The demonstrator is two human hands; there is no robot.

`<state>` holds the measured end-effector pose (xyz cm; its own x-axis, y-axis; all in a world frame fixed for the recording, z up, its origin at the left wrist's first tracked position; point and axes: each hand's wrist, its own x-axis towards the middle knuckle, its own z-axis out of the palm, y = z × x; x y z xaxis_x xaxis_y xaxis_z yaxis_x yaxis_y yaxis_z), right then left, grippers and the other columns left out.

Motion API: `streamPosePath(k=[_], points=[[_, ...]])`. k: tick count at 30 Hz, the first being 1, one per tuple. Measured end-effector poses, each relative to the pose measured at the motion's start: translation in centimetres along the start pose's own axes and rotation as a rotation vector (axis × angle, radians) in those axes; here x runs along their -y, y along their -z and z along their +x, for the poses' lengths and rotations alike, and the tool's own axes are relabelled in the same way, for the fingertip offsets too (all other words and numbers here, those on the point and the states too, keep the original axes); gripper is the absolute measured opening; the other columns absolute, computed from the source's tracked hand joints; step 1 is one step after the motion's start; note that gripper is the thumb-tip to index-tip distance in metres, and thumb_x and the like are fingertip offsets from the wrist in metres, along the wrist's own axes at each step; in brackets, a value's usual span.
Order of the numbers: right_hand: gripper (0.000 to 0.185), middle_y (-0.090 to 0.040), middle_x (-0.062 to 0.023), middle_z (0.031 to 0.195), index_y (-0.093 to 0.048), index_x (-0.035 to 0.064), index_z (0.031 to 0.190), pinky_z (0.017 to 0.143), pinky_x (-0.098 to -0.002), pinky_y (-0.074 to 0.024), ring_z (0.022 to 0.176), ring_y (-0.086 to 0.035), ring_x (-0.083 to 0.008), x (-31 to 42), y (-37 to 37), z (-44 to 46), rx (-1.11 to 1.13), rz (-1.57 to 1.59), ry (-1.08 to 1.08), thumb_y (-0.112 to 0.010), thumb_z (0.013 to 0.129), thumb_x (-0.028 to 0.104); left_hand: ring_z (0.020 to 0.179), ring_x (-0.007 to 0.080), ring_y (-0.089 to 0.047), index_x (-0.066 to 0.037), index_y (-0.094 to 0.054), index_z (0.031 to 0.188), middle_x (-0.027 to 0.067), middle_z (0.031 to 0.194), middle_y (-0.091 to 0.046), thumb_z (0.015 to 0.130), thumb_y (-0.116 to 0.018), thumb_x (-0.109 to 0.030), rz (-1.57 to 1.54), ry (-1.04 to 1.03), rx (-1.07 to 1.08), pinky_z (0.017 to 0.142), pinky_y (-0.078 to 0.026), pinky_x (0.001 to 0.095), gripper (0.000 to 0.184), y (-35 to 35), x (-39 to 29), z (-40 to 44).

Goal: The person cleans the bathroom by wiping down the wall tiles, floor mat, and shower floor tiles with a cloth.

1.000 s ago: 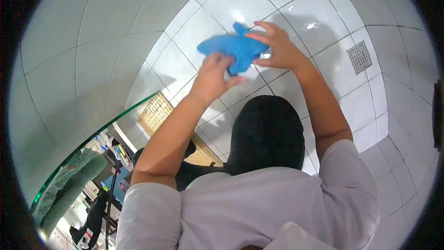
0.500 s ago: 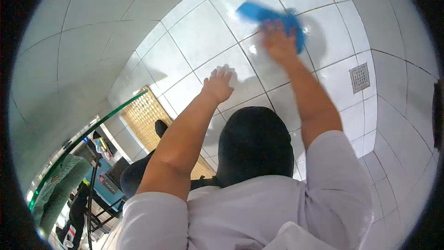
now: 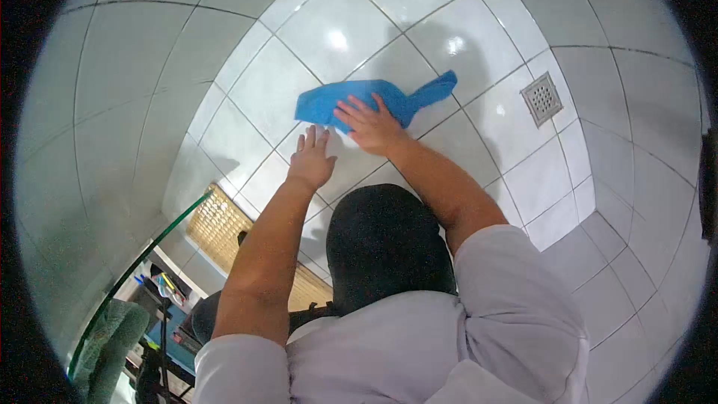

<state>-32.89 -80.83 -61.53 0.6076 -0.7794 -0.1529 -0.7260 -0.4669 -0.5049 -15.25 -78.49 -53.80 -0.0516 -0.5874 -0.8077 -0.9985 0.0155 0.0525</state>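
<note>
1. White tiled floor point(image 3: 273, 97), with a square drain point(image 3: 541, 99) over on the right.
2. Blue cloth point(image 3: 321, 101) lies mid-floor, right end bunched narrow. I'd smooth that out and press with the whole palm for even contact.
3. Right hand point(image 3: 372, 126): laid over the cloth, fingers fanned, not clamped.
4. Left hand point(image 3: 313, 166): fingers extended, just nearside; can't tell if it's touching.

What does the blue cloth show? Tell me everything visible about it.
The blue cloth is plain, matt and looks like soft, limp fabric. It lies spread on the white tiled floor, its broad part toward the picture's left, narrowing into a bunched tail that points to the upper right. The right hand lies on it with fingers spread, hiding part of it. The left hand's fingertips are at its lower edge; whether they touch is unclear.
</note>
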Motion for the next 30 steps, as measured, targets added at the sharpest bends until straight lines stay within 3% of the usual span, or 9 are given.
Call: streamPosePath(k=[1, 3, 4, 10, 13, 15, 19, 25, 30], points=[[0.049, -0.030, -0.0052, 0.134, -0.034, 0.0169, 0.127, 0.095, -0.0627, -0.0155, 0.126, -0.023, -0.0270, -0.8, -0.4, 0.0, -0.010, -0.005, 0.078, -0.046, 0.081, 0.030, 0.127, 0.0345, -0.017, -0.017, -0.023, 0.133, 0.0113, 0.141, -0.011, 0.080, -0.052, -0.030, 0.007, -0.052, -0.054, 0.099, -0.026, 0.0477, 0.063, 0.1, 0.1, 0.1], [0.047, -0.025, -0.0043, 0.137, -0.034, 0.0189, 0.127, 0.095, -0.0628, -0.0150, 0.127, -0.020, -0.0257, -5.1, 1.5, -0.2, -0.053, -0.323, -0.086, -0.045, 0.082, 0.030, 0.124, 0.0366, -0.023, -0.014, -0.031, 0.130, 0.0147, 0.138, -0.020, 0.080, -0.053, -0.028, 0.019, -0.143, -0.174, 0.098, -0.030, 0.0408, 0.056, 0.7, -0.2, -0.3], [0.048, -0.019, -0.0019, 0.140, -0.030, 0.0231, 0.130, 0.096, -0.0629, -0.0117, 0.129, -0.017, -0.0250, -6.6, 5.6, -0.2, 0.102, -0.226, -0.320, -0.041, 0.084, 0.033, 0.124, 0.0366, -0.023, -0.014, -0.031, 0.130, 0.0147, 0.138, -0.020, 0.080, -0.053, -0.028, 0.027, -0.145, -0.174, 0.098, -0.030, 0.0408, 0.056, 0.8, -0.5, -0.4], [0.050, -0.004, 0.0048, 0.143, -0.014, 0.0309, 0.135, 0.096, -0.0632, -0.0097, 0.131, -0.005, -0.0241, -16.9, 9.4, -4.4, -0.076, -0.223, -0.850, -0.027, 0.089, 0.045, 0.124, 0.0365, -0.024, -0.014, -0.033, 0.128, 0.0166, 0.136, -0.022, 0.081, -0.050, -0.027, -0.030, -0.134, -0.244, 0.098, -0.029, 0.0431, 0.052, 1.8, -1.3, -1.0], [0.048, -0.007, 0.0028, 0.143, -0.018, 0.0302, 0.134, 0.096, -0.0625, -0.0110, 0.131, -0.008, -0.0256, -13.1, 6.8, -0.8, -0.095, -0.255, -0.775, -0.028, 0.089, 0.043, 0.122, 0.0372, -0.026, -0.014, -0.036, 0.126, 0.0186, 0.135, -0.024, 0.082, -0.048, -0.026, -0.142, -0.087, -0.364, 0.097, -0.030, 0.0461, 0.048, 2.2, -0.4, -0.1], [0.048, -0.018, -0.0029, 0.140, -0.028, 0.0260, 0.131, 0.094, -0.0641, -0.0154, 0.129, -0.015, -0.0275, -6.7, 4.2, 2.4, 0.002, -0.399, -0.368, -0.039, 0.086, 0.039, 0.122, 0.0371, -0.027, -0.014, -0.037, 0.125, 0.0193, 0.134, -0.026, 0.082, -0.048, -0.025, -0.240, -0.029, -0.430, 0.097, -0.030, 0.0453, 0.046, 2.5, 1.3, 0.9], [0.044, -0.029, -0.0057, 0.136, -0.042, 0.0139, 0.123, 0.098, -0.0538, -0.0216, 0.126, -0.025, -0.0233, 4.3, -1.2, 5.5, 0.101, -0.201, 0.213, -0.047, 0.081, 0.027, 0.120, 0.0373, -0.029, -0.015, -0.040, 0.123, 0.0221, 0.130, -0.029, 0.081, -0.047, -0.022, -0.334, 0.107, -0.564, 0.096, -0.032, 0.0425, 0.043, 3.3, 4.6, 0.1], [0.039, -0.039, -0.0043, 0.129, -0.047, 0.0119, 0.115, 0.099, -0.0488, -0.0204, 0.124, -0.030, -0.0203, 10.3, -12.1, -0.9, 0.163, -0.044, 1.155, -0.040, 0.083, 0.032, 0.119, 0.0383, -0.029, -0.015, -0.041, 0.122, 0.0207, 0.131, -0.030, 0.080, -0.048, -0.019, -0.295, 0.206, -0.481, 0.097, -0.030, 0.0421, 0.042, -0.8, 10.0, -2.6], [0.038, -0.043, -0.0052, 0.126, -0.045, 0.0155, 0.119, 0.097, -0.0419, -0.0281, 0.116, -0.039, -0.0257, 5.2, -0.7, -6.8, 0.733, 0.244, 0.678, -0.042, 0.084, 0.030, 0.123, 0.0377, -0.024, -0.017, -0.039, 0.125, 0.0167, 0.136, -0.023, 0.081, -0.045, -0.019, -0.309, 0.306, -0.204, 0.100, -0.028, 0.0437, 0.044, -4.7, 11.2, -4.5]])
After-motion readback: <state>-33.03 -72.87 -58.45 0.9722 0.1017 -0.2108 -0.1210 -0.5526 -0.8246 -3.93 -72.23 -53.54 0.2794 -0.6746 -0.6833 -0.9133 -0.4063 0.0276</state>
